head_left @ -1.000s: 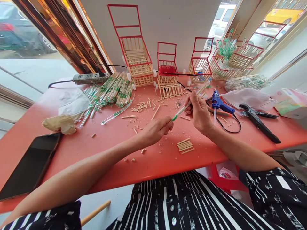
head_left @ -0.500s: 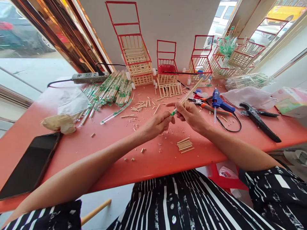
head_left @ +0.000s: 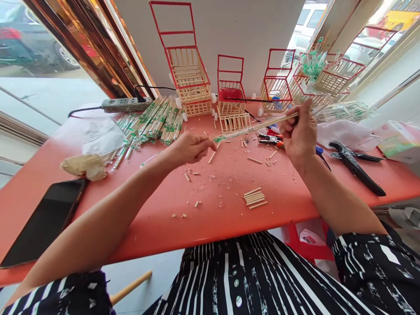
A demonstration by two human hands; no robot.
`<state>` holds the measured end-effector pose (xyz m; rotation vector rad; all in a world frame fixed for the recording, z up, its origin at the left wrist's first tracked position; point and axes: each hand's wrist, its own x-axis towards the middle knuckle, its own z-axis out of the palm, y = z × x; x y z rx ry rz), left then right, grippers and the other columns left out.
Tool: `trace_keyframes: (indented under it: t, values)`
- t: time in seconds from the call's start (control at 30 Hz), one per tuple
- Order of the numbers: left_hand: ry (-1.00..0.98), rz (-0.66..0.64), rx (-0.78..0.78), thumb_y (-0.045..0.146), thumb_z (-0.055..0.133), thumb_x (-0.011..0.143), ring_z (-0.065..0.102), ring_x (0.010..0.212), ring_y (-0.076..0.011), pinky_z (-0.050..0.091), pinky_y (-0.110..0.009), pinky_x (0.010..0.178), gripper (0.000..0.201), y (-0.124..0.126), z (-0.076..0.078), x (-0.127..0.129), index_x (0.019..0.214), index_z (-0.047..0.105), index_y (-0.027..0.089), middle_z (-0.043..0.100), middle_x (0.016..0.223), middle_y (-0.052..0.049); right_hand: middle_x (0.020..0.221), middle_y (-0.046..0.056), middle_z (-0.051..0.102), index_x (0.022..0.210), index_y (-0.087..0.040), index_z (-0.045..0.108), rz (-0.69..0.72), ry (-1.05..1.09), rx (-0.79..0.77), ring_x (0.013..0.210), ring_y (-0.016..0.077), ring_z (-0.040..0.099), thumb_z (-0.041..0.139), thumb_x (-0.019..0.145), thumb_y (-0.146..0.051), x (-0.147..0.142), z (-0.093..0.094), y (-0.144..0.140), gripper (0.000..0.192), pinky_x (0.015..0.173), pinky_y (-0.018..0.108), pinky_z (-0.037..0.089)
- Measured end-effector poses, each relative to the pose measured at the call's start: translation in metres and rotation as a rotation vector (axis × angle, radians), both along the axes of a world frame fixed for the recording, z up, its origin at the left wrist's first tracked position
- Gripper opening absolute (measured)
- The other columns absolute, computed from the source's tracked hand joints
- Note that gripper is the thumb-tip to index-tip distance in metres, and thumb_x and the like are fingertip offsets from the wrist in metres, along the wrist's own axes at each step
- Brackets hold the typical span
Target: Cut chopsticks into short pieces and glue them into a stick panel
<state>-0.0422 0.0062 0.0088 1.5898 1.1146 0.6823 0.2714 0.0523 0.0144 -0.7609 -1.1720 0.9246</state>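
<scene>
My right hand [head_left: 301, 133] is raised at the right, its fingers closed on a pair of wooden chopsticks [head_left: 274, 120]. From them a clear plastic wrapper with green print [head_left: 231, 134] stretches left to my left hand [head_left: 193, 148], which pinches its end. The wrapper still seems to cover part of the chopsticks; how much I cannot tell. Below the hands a small row of short cut sticks [head_left: 255, 198] lies on the red table [head_left: 210, 227]. Stick offcuts [head_left: 254, 160] and crumbs are scattered around.
Wrapped chopsticks [head_left: 157, 118] lie in a pile at the back left, beside a power strip [head_left: 124, 104]. Small stick-built carts [head_left: 188, 72] stand along the wall. Orange-handled pliers [head_left: 269, 139] and black cutters [head_left: 357, 168] lie at the right, a phone [head_left: 46, 218] at the left.
My right hand has moved up and right with the chopsticks, partly covering the blue glue gun. My left hand has shifted left and up, drawing the wrapper out between the hands.
</scene>
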Motion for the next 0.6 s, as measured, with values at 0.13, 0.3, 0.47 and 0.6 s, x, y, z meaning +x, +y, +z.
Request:
trace_keyframes:
  t: [0.13,0.3,0.47,0.6]
  values:
    - [0.031,0.406,0.166,0.017,0.055,0.103,0.03,0.04,-0.0056,0.022,-0.023,0.043,0.023,0.011,0.026,-0.036,0.083,0.067,0.016,0.039,0.048,0.008,0.058,-0.005,0.028,0.069,-0.025,0.053,0.016,0.043,-0.024,0.046,0.009,0.029,0.065,0.089,-0.081,0.011,0.011,0.004,0.061,0.04,0.029,0.019]
    - [0.04,1.035,0.299,0.006,0.045,0.104,0.028,0.043,-0.0075,0.025,-0.023,0.048,0.03,0.023,0.044,-0.09,0.082,0.063,0.016,0.034,0.046,0.009,0.056,-0.005,0.027,0.068,-0.026,0.045,-0.01,-0.047,-0.184,0.046,0.0107,0.028,0.061,0.089,-0.084,-0.002,0.014,-0.005,0.064,0.04,0.031,0.018]
    - [0.517,1.377,0.16,0.01,0.061,0.093,0.05,0.054,-0.011,0.049,-0.024,0.057,0.038,0.025,0.04,-0.152,0.129,0.07,0.014,0.043,0.052,0.01,0.055,-0.006,0.03,0.067,-0.025,0.047,0.052,-0.052,-0.206,0.044,0.0095,0.03,0.064,0.089,-0.081,-0.011,0.009,-0.009,0.062,0.039,0.03,0.019]
    - [1.076,1.072,-0.107,0.021,0.062,0.09,0.065,0.09,-0.0219,0.058,-0.035,0.089,0.029,0.021,0.034,-0.184,0.114,0.078,0.016,0.059,0.061,0.001,0.056,-0.006,0.033,0.066,-0.023,0.051,0.139,-0.027,-0.253,0.044,0.0068,0.029,0.07,0.085,-0.08,-0.018,0.006,-0.013,0.063,0.037,0.026,0.019]
